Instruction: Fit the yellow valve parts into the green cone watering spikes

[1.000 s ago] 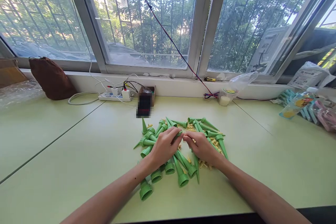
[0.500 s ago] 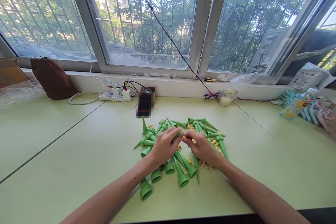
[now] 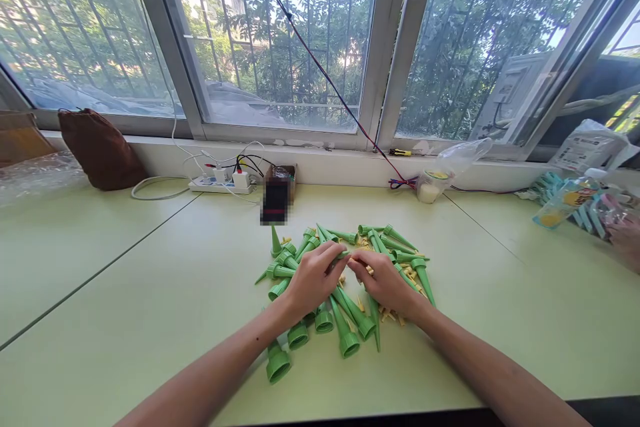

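Observation:
My left hand [image 3: 316, 277] is closed on a green plastic cone, of which only a narrow part shows at the fingertips. My right hand [image 3: 383, 280] meets it there, its fingers pinched; the small thing between them is too hidden to name. Around and beneath both hands lie several green spikes with ribbed caps, such as a green cone [image 3: 345, 337] in front and another green cone [image 3: 424, 277] at the right. Small yellow pieces [image 3: 393, 315] are scattered among them, partly covered by my right hand and wrist.
A power strip [image 3: 213, 185] with plugs and a small box [image 3: 289, 177] stand at the back. Further left is a brown bag [image 3: 103, 150]. A plastic cup [image 3: 429, 188] and a bottle [image 3: 570, 198] are to the right. Another person's hand [image 3: 626, 240] shows at the right edge.
Another person's hand has come into view at the right edge, by the bottle and the bagged items. My two hands have hardly moved.

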